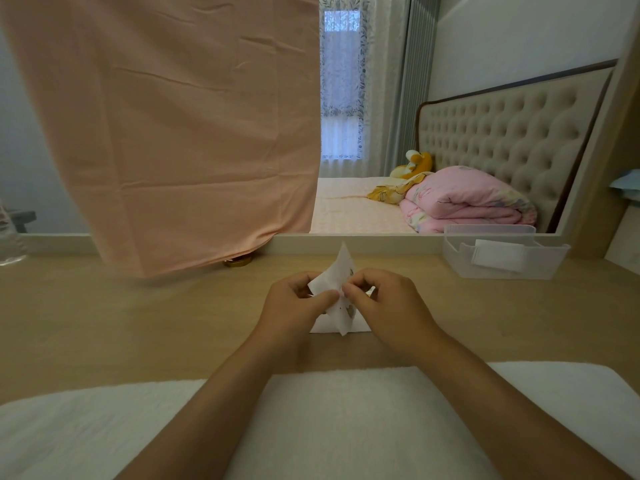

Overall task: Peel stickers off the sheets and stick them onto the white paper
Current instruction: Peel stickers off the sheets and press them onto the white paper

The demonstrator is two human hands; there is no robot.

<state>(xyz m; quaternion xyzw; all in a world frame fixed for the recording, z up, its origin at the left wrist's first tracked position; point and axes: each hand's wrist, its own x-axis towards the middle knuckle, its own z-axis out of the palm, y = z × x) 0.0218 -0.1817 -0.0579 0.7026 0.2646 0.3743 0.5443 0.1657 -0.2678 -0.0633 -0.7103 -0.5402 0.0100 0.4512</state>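
On the pale wooden desk, below a hanging pink cloth, the white paper lies flat, mostly hidden behind 2 hands. The left hand and right hand both pinch a crumpled sticker sheet held just above it; its small printed pictures are too blurred to read.

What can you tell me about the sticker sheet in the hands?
The sticker sheet is thin, white, paper-like and bent, with a few small dark printed shapes. It is held up over the wooden table, one corner pointing up. The left hand and right hand pinch its middle.
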